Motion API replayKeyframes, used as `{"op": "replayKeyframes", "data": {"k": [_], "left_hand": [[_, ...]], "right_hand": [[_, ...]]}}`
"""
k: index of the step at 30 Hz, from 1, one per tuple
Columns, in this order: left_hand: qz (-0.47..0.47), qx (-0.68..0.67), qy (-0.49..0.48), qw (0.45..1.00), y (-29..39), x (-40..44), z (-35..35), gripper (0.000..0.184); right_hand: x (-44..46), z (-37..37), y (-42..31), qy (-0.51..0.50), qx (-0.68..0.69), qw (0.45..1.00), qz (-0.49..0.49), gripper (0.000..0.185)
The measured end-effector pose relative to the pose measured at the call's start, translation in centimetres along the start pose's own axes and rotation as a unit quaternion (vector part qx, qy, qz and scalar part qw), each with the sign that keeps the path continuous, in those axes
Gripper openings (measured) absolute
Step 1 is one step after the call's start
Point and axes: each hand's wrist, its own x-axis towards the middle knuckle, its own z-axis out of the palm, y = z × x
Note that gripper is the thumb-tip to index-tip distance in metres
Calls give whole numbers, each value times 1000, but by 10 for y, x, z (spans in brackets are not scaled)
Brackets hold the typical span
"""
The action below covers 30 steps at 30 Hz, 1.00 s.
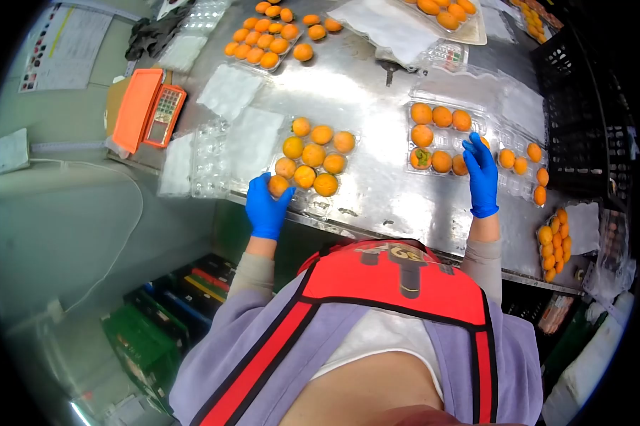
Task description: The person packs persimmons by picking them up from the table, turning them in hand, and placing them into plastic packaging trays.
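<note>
My left hand (pixel 267 206), in a blue glove, has its fingers round an orange fruit (pixel 279 186) at the near left corner of a clear tray of fruits (pixel 313 155). My right hand (pixel 481 170), also gloved in blue, is over the right side of another clear tray, where fruits (pixel 441 116) line the top, left and bottom. Its fingertips are at an orange fruit (pixel 484 143), mostly hidden behind them. Right of this hand, a further clear tray holds several fruits (pixel 520 165).
An orange scale (pixel 139 110) stands at the left. A full fruit tray (pixel 263 42) and loose fruits (pixel 303 52) lie at the back. Black crates (pixel 575 106) rise at the right. Another fruit-filled tray (pixel 555 245) sits near the front right edge. Green crates (pixel 142 348) are below left.
</note>
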Motion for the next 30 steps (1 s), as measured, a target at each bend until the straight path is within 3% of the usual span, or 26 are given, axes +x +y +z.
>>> {"op": "replayKeyframes", "data": {"k": [3,6,8,12,15,17,19,21,25,28,30], "left_hand": [[34,15,12,999,-14,4,-1,59],[50,-52,-2,997,-32,4,2,58],[38,-16,-50,998,-35,2,1,50],[58,-7,-53,997,-32,1,1,48],[71,-64,-94,991,-37,4,5,45],[168,-84,-62,980,-53,5,14,44],[166,-91,-68,980,-48,9,7,46],[33,-27,-88,995,-26,5,-7,50],[-20,60,-67,996,-25,7,0,52],[-1,54,-66,996,-33,10,2,50],[109,1,-101,989,-41,14,0,51]], "right_hand": [[-2,-2,6,-1,11,1000,8,45],[-1,3,7,-11,12,1000,9,44],[-1,6,6,-17,11,1000,14,44],[-2,10,6,-32,9,999,27,44],[-1,11,16,-38,6,999,21,43],[-3,8,18,-25,15,999,19,42],[-2,3,24,-16,19,1000,7,42],[-1,1,19,10,36,999,-5,43],[5,-8,20,23,14,1000,-11,43],[9,-6,24,24,-20,999,-6,44],[10,-2,24,19,-54,998,8,44]]}}
